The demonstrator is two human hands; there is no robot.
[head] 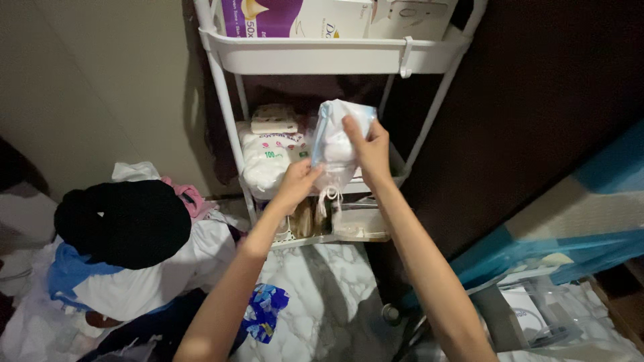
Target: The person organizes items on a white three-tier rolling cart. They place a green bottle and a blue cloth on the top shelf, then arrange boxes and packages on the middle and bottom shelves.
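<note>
At frame centre we see a clear plastic bag of white masks [335,144], pinched closed-fingered by the right hand [367,149] and left hand [295,182]; purple-and-white boxes [295,17] fill the white cart's [322,53] top tray.

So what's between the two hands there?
In the head view, a clear bag of white items spans from the left hand to the right hand; both grip it.

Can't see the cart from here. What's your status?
Both hands on the white pouch: right hand grips its top, left hand its lower edge. Pouch held up before the cart's middle shelf. Nothing between.
</note>
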